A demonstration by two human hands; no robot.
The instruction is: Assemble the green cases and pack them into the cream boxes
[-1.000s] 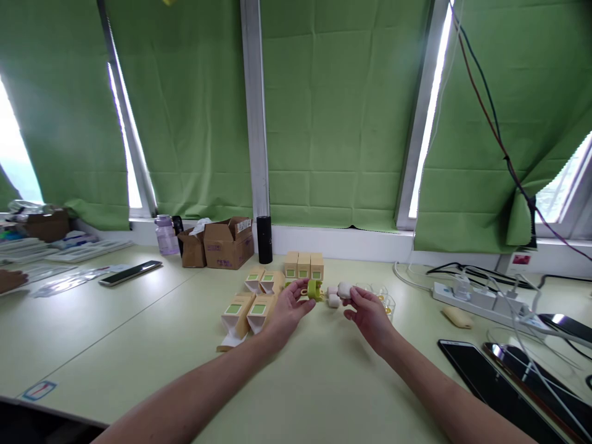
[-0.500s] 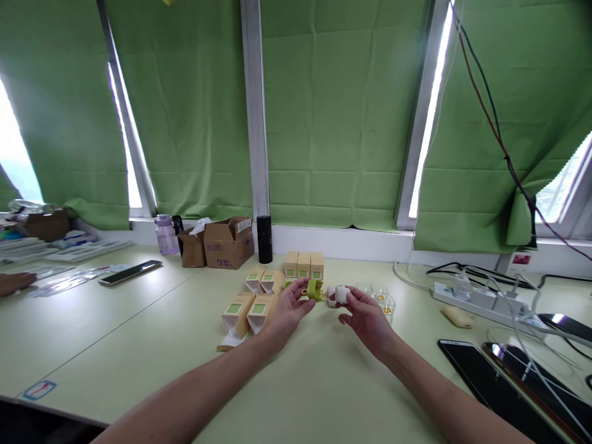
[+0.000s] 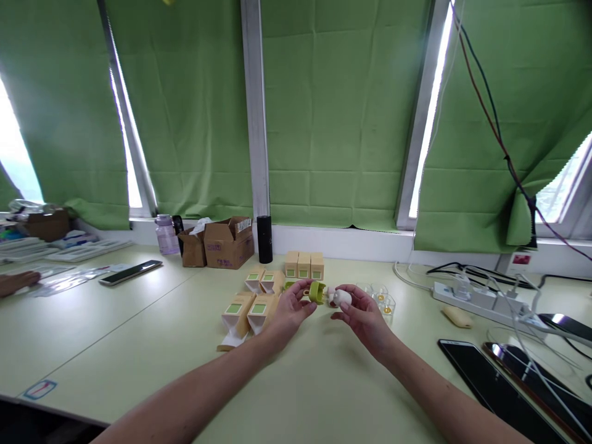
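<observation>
The left hand (image 3: 291,309) is pinching a green piece (image 3: 317,293) between thumb and fingertips, its grip closed down to the width of that piece. The right hand (image 3: 366,316) is pinching a white piece (image 3: 343,298) in the same way (one more fingertip is sticking out below, touching nothing visible). Both pieces are facing each other over the middle of the table (image 3: 319,382), just beside one another; whether they are touching, I cannot tell.

Open cartons (image 3: 238,308) are lying next to the left hand, and three closed boxes (image 3: 303,266) are standing in a row behind it. Clear cups (image 3: 387,303) are sitting just beyond the right hand, partly hidden. At the far left, another person's hand (image 3: 18,282) is resting near some clear bags (image 3: 67,283).
</observation>
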